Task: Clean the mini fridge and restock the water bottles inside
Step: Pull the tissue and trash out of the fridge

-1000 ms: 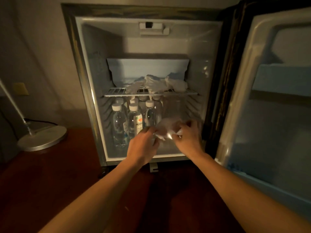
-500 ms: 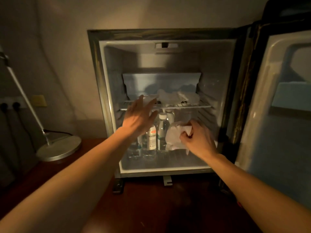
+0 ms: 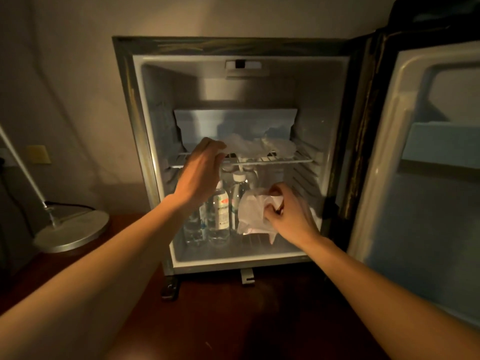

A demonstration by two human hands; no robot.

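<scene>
A small fridge [image 3: 145,152] stands open on a dark wooden bench [image 3: 233,320], its door [image 3: 415,165] swung out to the right. One wire shelf [image 3: 298,160] crosses the middle, with crumpled white cloths [image 3: 259,146] lying on it; how many cannot be told. Below the shelf, at least four clear water bottles [image 3: 220,209] with white caps stand grouped on the fridge floor, left of centre. The left hand [image 3: 202,170] reaches to the shelf's front edge, fingers loosely curved at the cloths; whether they grip cannot be told. The right hand [image 3: 291,214] holds one white wipe [image 3: 252,211] just right of the bottles, fingers pinched on it. One lamp base [image 3: 72,231] sits on the bench at left.
</scene>
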